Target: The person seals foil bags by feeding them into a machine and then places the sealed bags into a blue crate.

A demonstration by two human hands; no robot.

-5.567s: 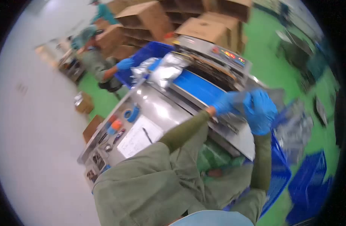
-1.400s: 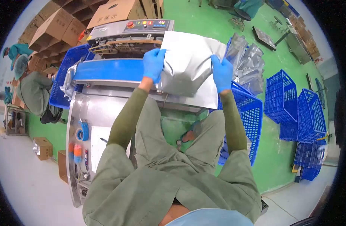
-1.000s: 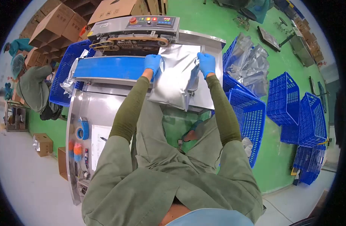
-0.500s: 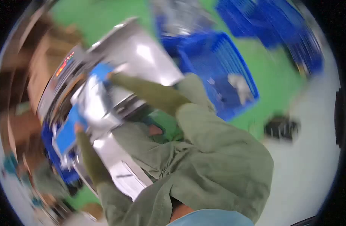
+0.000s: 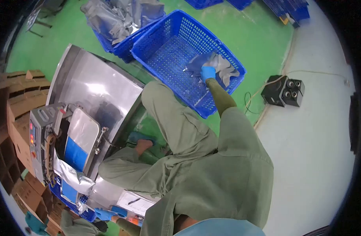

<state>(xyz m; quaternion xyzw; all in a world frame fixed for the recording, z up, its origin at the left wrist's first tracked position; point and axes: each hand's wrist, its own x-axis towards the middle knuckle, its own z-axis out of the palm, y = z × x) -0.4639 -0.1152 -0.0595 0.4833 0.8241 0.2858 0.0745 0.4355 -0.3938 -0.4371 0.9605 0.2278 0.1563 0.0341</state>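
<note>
Reaching down to the right, the person sits beside a steel tabletop (image 5: 94,84) on a green floor (image 5: 247,27) that meets a pale grey strip at the right. On the tabletop stands one sealer (image 5: 45,133) with a blue belt (image 5: 75,153); one silver bag (image 5: 84,128) lies on the belt, and another bag hangs off its lower end.

Two blue crates stand by the person's right leg. The near crate (image 5: 176,47) holds only a few crumpled foil bags (image 5: 221,69) in its far corner. The right hand (image 5: 208,73), in a blue glove, is down in that corner, closed on those bags. The far crate (image 5: 113,41), touching the near one, is heaped with silver bags (image 5: 117,15). More blue crates show at the top edge.

One black box (image 5: 284,90) with round sockets sits on the floor near the crate, a cable running from it. Cardboard cartons (image 5: 15,98) are stacked along the left.

At the bottom, the left hand (image 5: 109,213), also gloved, lies near the tabletop's end by a sheet of paper (image 5: 133,201); whether it grips anything cannot be told.
</note>
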